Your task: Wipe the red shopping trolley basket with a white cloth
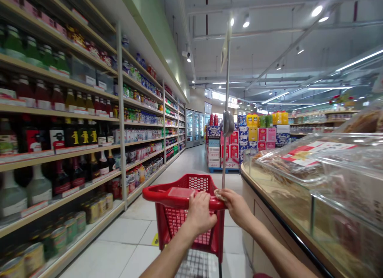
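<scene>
Left hand (201, 214) grasping the handlebar (177, 202), right hand (237, 207) pinching a whitish wad (219, 194) at its end, I'm remotely holding a red shopping cart (163, 224) beside a display counter (271, 211), grip made, release apparently pending.

Left hand (201, 213) grips red cart (176, 203); right hand (236, 206) holds pale wad (219, 194); shelves (120, 118) alongside.

No text readable; bottle labels (57, 140), package label (311, 153) blurred.
</scene>
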Tool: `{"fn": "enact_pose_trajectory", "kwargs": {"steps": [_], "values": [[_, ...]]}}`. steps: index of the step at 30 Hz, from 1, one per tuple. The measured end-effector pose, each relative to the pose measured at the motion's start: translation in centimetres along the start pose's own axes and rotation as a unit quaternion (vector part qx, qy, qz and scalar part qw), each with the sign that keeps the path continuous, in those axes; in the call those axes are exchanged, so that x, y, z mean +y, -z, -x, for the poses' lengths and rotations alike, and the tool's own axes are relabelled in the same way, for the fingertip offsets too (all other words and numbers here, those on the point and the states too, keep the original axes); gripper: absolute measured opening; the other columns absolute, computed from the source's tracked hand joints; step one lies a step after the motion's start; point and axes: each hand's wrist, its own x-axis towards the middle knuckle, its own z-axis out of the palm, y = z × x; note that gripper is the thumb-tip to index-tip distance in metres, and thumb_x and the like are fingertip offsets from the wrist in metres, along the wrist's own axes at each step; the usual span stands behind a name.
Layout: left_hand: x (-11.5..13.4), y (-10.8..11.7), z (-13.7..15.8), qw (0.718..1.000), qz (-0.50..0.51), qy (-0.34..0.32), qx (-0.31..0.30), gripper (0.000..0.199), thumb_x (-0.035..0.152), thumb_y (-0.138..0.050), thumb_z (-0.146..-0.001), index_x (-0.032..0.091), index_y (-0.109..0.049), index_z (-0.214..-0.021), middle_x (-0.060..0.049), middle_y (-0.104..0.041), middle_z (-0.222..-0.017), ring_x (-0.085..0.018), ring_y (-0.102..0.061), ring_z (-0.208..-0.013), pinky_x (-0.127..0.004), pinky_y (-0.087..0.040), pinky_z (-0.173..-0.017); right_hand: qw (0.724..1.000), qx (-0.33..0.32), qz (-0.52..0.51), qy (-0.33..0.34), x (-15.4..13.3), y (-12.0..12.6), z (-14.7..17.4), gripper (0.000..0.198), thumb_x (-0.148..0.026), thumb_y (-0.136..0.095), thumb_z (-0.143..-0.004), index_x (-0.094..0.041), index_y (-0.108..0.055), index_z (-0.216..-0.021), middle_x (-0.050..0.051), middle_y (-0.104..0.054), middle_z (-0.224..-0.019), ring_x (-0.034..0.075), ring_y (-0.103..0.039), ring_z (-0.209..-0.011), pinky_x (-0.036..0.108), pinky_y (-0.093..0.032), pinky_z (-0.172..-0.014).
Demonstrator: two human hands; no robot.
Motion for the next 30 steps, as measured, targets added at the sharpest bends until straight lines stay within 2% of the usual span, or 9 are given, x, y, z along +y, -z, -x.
{"fn": "enact_pose_trajectory", "kwargs": {"steps": [5,9,12,15,18,21,24,27,30], "values": [[0.5,-0.4,0.4,0.999,0.024,-0.011,0.019,0.047,0.029,-0.052,-0.06,0.017,-0.05,-0.105,-0.009,-0.055,-0.111,-0.025,-0.042,-0.11,-0.047,-0.016,-0.101,0.999,0.037,0.01,-0.004,-0.9,-0.9,0.5,0.037,-0.009,-0.038,-0.069,-0.02,-0.066,-0.09,0.007,-0.062,-0.104,0.019,-0.057,-0.095,0.034,-0.042,-0.088],[0.0,0.8,0.1,0.989,0.121,0.012,0.078,0.043,0.024,-0.046,-0.067,0.016,-0.047,-0.109,-0.009,-0.054,-0.111,-0.022,-0.046,-0.106,-0.043,-0.029,-0.097,0.996,0.06,-0.06,0.02,-3.7,-2.5,0.0,0.043,-0.01,-0.039,-0.066,-0.021,-0.062,-0.101,0.004,-0.059,-0.11,0.019,-0.051,-0.105,0.037,-0.037,-0.095],[-0.3,1.5,-0.5,0.976,0.159,0.052,0.137,0.041,0.023,-0.036,-0.077,0.014,-0.04,-0.117,-0.011,-0.048,-0.12,-0.019,-0.042,-0.113,-0.038,-0.034,-0.095,0.985,0.059,-0.158,-0.032,-5.0,-3.5,-0.5,0.04,-0.017,-0.038,-0.071,-0.019,-0.06,-0.104,0.005,-0.061,-0.108,0.02,-0.052,-0.105,0.036,-0.041,-0.091],[0.0,0.7,-0.9,0.991,0.106,0.009,0.084,0.036,0.028,-0.034,-0.081,0.017,-0.045,-0.114,-0.009,-0.053,-0.114,-0.019,-0.046,-0.107,-0.039,-0.037,-0.092,0.955,0.112,-0.255,-0.104,-4.6,-4.1,-0.8,0.044,-0.023,-0.031,-0.077,-0.015,-0.053,-0.114,0.008,-0.062,-0.104,0.019,-0.058,-0.095,0.032,-0.048,-0.078],[0.2,-0.7,-0.9,0.996,-0.001,-0.049,0.079,0.028,0.028,-0.049,-0.074,0.018,-0.054,-0.1,-0.008,-0.057,-0.104,-0.023,-0.047,-0.103,-0.042,-0.037,-0.092,0.97,0.174,-0.147,-0.088,-2.8,-4.1,-0.6,0.044,-0.024,-0.033,-0.077,-0.014,-0.049,-0.117,0.01,-0.059,-0.109,0.02,-0.056,-0.097,0.034,-0.044,-0.082],[-1.8,-0.7,-0.8,0.99,-0.039,-0.095,0.095,0.016,0.022,-0.048,-0.075,0.02,-0.057,-0.088,-0.005,-0.059,-0.096,-0.02,-0.049,-0.1,-0.038,-0.039,-0.09,0.994,0.1,0.044,-0.023,-0.9,-3.7,-0.2,0.039,-0.025,-0.037,-0.078,-0.015,-0.054,-0.112,0.01,-0.063,-0.101,0.021,-0.056,-0.093,0.037,-0.04,-0.084],[-6.4,1.3,-0.4,0.989,-0.04,-0.047,0.137,0.019,0.019,-0.042,-0.078,0.021,-0.058,-0.089,-0.004,-0.06,-0.099,-0.017,-0.051,-0.099,-0.034,-0.042,-0.089,0.993,0.042,0.107,-0.015,-0.3,-3.3,-0.1,0.038,-0.028,-0.031,-0.084,-0.017,-0.051,-0.115,0.008,-0.064,-0.097,0.02,-0.059,-0.087,0.033,-0.042,-0.078],[-9.9,3.4,0.1,0.983,-0.059,0.031,0.173,0.027,0.011,-0.034,-0.076,0.016,-0.058,-0.088,-0.009,-0.06,-0.097,-0.021,-0.051,-0.098,-0.045,-0.041,-0.089,0.991,0.054,0.123,-0.023,-1.1,-3.8,-0.2,0.039,-0.027,-0.028,-0.086,-0.017,-0.048,-0.118,0.008,-0.064,-0.098,0.019,-0.059,-0.087,0.031,-0.042,-0.077],[-8.5,3.1,0.2,0.984,-0.065,0.024,0.163,0.026,0.01,-0.036,-0.074,0.017,-0.059,-0.084,-0.007,-0.061,-0.097,-0.02,-0.052,-0.098,-0.043,-0.041,-0.09,0.983,0.075,0.165,-0.006,-2.4,-4.7,-0.2,0.037,-0.025,-0.033,-0.085,-0.014,-0.051,-0.115,0.009,-0.065,-0.089,0.019,-0.059,-0.081,0.032,-0.04,-0.076]]}}
